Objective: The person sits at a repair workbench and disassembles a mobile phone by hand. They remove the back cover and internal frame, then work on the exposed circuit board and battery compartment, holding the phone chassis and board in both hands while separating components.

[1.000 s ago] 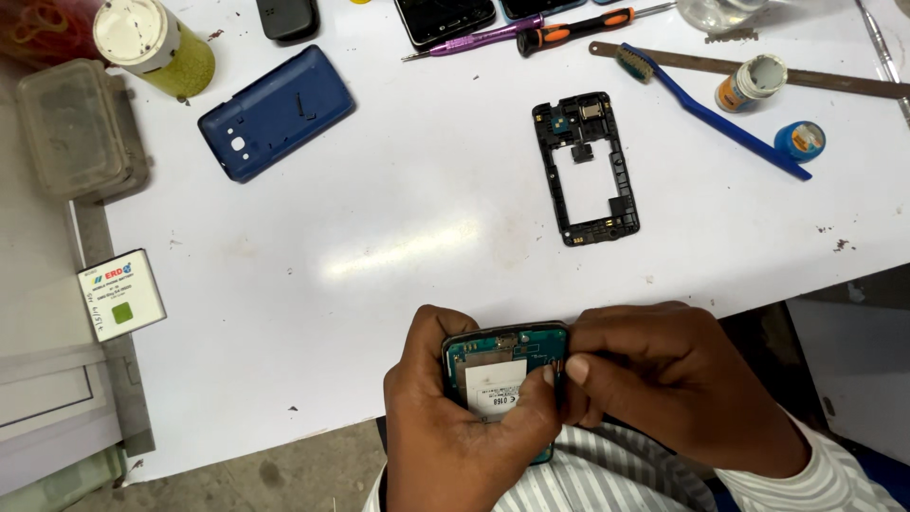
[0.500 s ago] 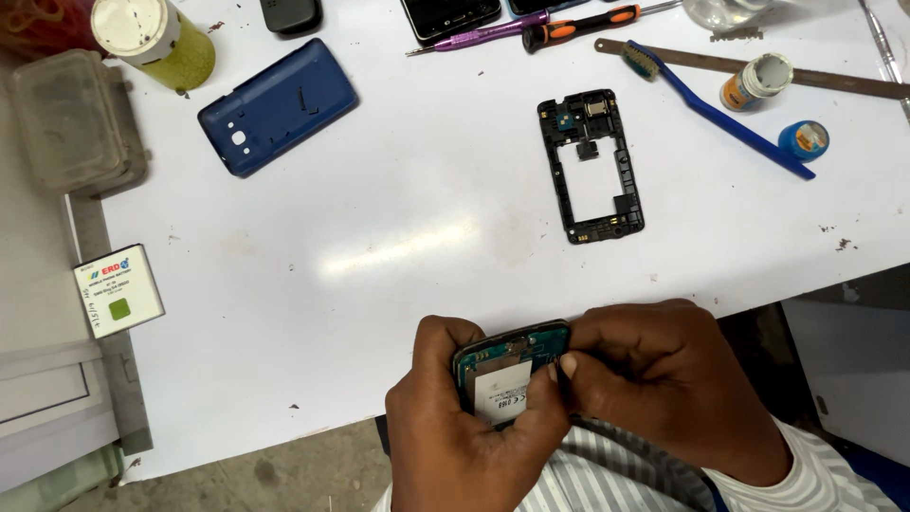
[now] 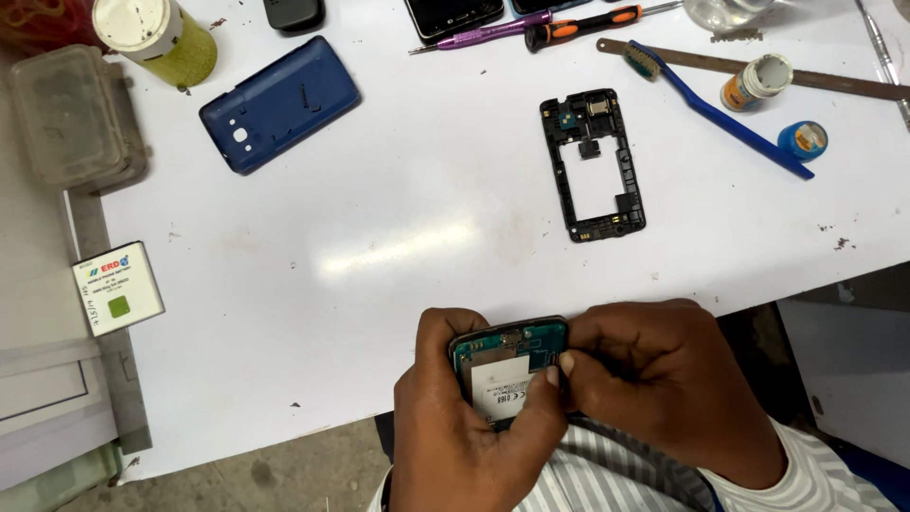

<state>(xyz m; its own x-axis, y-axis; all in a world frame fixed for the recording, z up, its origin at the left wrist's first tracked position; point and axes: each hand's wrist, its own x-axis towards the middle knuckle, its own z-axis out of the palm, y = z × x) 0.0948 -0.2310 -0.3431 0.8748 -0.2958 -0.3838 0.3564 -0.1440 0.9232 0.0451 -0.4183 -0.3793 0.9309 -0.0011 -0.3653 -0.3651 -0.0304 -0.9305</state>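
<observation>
Phone (image 3: 512, 365), back off, green board showing, low centre of frame: left hand (image 3: 455, 427) cradles it, right hand (image 3: 654, 379) pinches its right edge. Black frame (image 3: 594, 166) upper right, blue cover (image 3: 280, 102) upper left.

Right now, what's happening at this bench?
A person holds an opened phone in both hands at the near edge of the white table, circuit board showing. The left hand cradles it; the right hand presses its fingertips at the phone's right edge. On the table lie a blue back cover, a black inner frame, a blue toothbrush and screwdrivers. A white battery sits at the left.
</observation>
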